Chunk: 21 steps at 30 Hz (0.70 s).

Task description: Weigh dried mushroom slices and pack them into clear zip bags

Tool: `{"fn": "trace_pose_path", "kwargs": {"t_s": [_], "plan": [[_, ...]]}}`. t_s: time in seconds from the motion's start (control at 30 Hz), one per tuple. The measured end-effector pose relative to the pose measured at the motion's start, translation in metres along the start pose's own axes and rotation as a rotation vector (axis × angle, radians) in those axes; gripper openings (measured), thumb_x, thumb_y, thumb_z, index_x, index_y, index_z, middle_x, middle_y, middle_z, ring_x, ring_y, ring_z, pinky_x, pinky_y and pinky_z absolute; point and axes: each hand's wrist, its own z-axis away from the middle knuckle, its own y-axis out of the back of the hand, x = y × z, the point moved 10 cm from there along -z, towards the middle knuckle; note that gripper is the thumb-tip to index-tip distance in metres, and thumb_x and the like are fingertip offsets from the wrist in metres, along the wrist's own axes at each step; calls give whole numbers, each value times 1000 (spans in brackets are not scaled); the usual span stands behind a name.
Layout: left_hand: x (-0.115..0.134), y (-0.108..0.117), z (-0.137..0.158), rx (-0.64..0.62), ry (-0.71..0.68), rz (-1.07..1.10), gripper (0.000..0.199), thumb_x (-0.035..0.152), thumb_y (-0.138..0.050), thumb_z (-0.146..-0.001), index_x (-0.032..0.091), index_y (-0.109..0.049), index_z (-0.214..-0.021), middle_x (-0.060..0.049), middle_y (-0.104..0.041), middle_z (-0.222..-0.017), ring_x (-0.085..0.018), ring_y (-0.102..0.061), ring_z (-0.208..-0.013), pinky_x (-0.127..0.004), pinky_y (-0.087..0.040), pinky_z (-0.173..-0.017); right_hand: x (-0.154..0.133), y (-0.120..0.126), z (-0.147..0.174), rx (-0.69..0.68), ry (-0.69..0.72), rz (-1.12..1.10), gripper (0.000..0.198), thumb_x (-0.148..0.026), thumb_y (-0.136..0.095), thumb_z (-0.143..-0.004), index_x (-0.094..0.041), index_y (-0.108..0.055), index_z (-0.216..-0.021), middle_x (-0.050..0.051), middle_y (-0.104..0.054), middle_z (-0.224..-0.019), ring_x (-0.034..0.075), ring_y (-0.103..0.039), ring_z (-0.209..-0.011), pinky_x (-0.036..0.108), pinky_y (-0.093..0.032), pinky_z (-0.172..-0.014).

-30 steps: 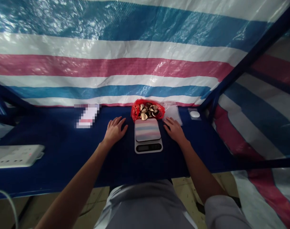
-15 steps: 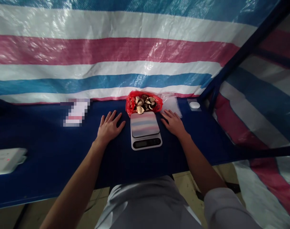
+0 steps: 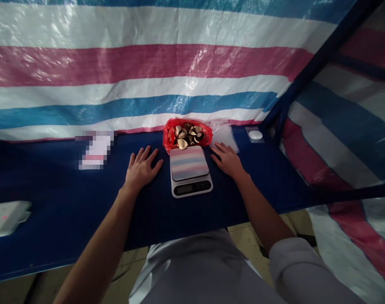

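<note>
A small white kitchen scale point(image 3: 190, 172) with a shiny plate and a dark display sits on the blue table point(image 3: 53, 185). My left hand point(image 3: 141, 167) lies flat on the table just left of it, fingers spread, holding nothing. My right hand point(image 3: 227, 158) rests flat to the scale's right, also holding nothing. Directly behind the scale a red plastic bag point(image 3: 186, 135) lies open with several pale brown dried pieces inside.
Clear plastic bags point(image 3: 224, 134) lie behind my right hand. A small white round object point(image 3: 255, 134) sits at the back right by a dark blue frame post. A blurred card point(image 3: 95, 150) lies back left. A white power strip point(image 3: 7, 213) sits at the left edge. Striped tarp forms the walls.
The view has tilted down and shifted, so everything sits slightly higher and further left in frame. Both hands stay flat beside the scale.
</note>
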Motion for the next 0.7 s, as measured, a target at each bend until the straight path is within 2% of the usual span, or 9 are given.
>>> {"fn": "trace_pose_path", "kwargs": {"t_s": [0.13, 0.33, 0.7], "plan": [[1, 0, 0, -3, -7, -1, 61, 48, -47, -101, 19, -53, -154, -14, -41, -167, -37, -35, -156, -60, -23, -128, 0, 0, 0, 2, 2, -5, 41, -36, -49, -105, -25, -67, -139, 9, -56, -156, 33, -49, -147, 56, -37, -123], [-1, -1, 0, 17, 1, -8, 58, 49, -46, -101, 25, -55, -153, -9, -43, -167, -34, -36, -156, -58, -24, -128, 2, -2, 0, -16, -4, -19, 41, -37, -49, -105, -26, -66, -140, 8, -56, -157, 33, -49, -148, 57, -36, -123], [1, 0, 1, 9, -2, -19, 59, 48, -47, -102, 22, -54, -154, -11, -42, -167, -35, -36, -156, -58, -24, -128, 3, -3, 1, 17, 6, -14, 41, -38, -49, -105, -27, -66, -141, 9, -58, -155, 33, -50, -147, 57, -36, -123]]}}
